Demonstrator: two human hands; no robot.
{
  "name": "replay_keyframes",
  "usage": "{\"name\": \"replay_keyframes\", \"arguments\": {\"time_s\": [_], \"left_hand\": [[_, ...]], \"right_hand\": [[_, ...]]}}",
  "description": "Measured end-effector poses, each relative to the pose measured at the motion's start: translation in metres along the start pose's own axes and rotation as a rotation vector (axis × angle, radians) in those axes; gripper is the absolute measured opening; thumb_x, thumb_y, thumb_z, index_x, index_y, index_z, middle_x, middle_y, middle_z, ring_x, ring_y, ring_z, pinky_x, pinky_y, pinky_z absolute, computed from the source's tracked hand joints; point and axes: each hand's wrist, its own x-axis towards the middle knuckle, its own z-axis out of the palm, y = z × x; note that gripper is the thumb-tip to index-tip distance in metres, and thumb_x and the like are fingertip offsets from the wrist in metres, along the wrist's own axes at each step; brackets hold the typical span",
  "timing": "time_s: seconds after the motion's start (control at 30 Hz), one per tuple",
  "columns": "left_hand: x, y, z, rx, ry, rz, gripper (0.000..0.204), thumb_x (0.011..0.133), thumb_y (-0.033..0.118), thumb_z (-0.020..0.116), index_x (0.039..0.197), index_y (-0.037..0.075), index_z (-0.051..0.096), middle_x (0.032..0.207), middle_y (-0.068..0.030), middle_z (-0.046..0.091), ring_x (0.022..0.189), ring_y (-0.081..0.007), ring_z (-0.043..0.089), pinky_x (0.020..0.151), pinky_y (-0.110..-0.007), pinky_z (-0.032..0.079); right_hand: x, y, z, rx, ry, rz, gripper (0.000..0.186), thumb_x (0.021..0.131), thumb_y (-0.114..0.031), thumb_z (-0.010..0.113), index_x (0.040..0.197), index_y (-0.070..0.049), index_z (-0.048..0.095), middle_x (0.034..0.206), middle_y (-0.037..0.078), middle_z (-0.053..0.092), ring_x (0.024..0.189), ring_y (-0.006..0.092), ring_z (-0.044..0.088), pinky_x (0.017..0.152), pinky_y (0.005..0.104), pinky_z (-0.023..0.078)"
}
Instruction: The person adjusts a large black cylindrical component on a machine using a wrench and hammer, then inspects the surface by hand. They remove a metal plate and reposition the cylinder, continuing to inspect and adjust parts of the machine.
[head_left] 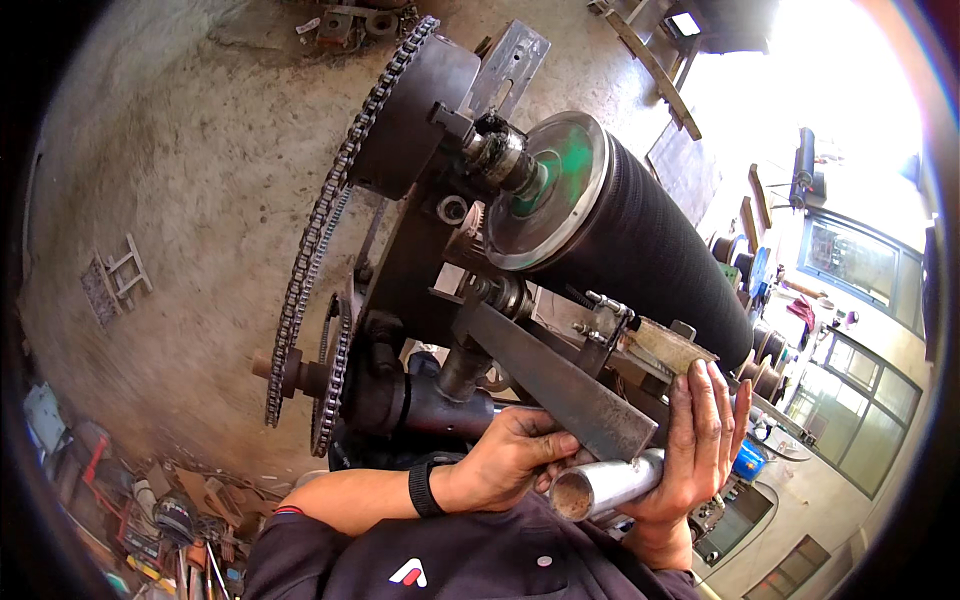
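Note:
My left hand (525, 455) is curled at the lower edge of a flat steel bar (570, 395), thumb and fingers closed on it, some fingertips hidden. My right hand (695, 460) cradles a short silver metal pipe (620, 485) in its palm, fingers extended upward. The pipe's open end faces left, and the bar's lower end meets its top. Just above sit a small bolted clamp (610, 320) and a worn angled strip (660, 345), beside a large black ridged roller (670, 250) with a green-stained end disc (545, 170).
Chain-driven sprockets (330, 380) and a dark machine frame (410, 250) stand left of the roller on a concrete floor (180, 250). Scrap and tools (170, 520) lie at lower left, a small metal stand (125, 275) further up. Timber pieces (660, 70), spools (765, 360) and windows (850, 410) are at right.

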Motion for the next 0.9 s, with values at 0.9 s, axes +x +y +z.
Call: {"name": "replay_keyframes", "arguments": {"time_s": [0.9], "left_hand": [[0.028,-0.027,-0.034,-0.23,-0.22,-0.061,0.039,0.099,0.023,0.07,0.131,0.003,0.059,0.106,-0.0069,0.07,0.073,-0.0105,0.063,0.05,-0.02,0.047]], "right_hand": [[0.004,-0.005,-0.002,0.045,0.09,-0.045,0.078,0.089,-0.062,0.058,0.115,0.011,0.07,0.123,0.028,0.069,0.118,0.0439,0.067,0.115,0.0624,0.038]]}}
